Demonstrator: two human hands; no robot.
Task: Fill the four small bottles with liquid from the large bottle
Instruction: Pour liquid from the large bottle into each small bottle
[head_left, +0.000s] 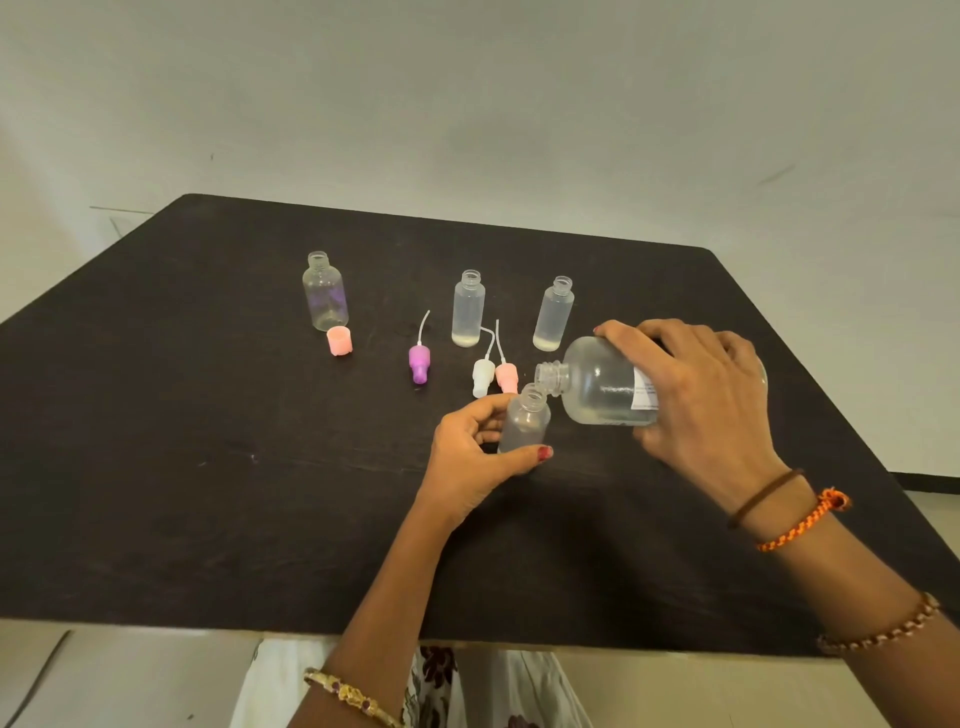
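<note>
My right hand (691, 395) grips the large clear bottle (597, 387), tipped on its side with its open mouth pointing left, just above the neck of a small clear bottle (525, 418). My left hand (467, 457) holds that small bottle upright on the dark table (208, 467). Three other small bottles stand open further back: a rounder one (324, 293) at the left, one (468, 309) in the middle and one (554, 314) to the right, the latter two with a little liquid at the bottom.
Loose caps lie between the bottles: a pink cap (340, 342), a purple spray top (418, 364), a white spray top (483, 376) and a pink spray top (506, 376), the last two close to the large bottle's mouth. A pale wall rises behind the table.
</note>
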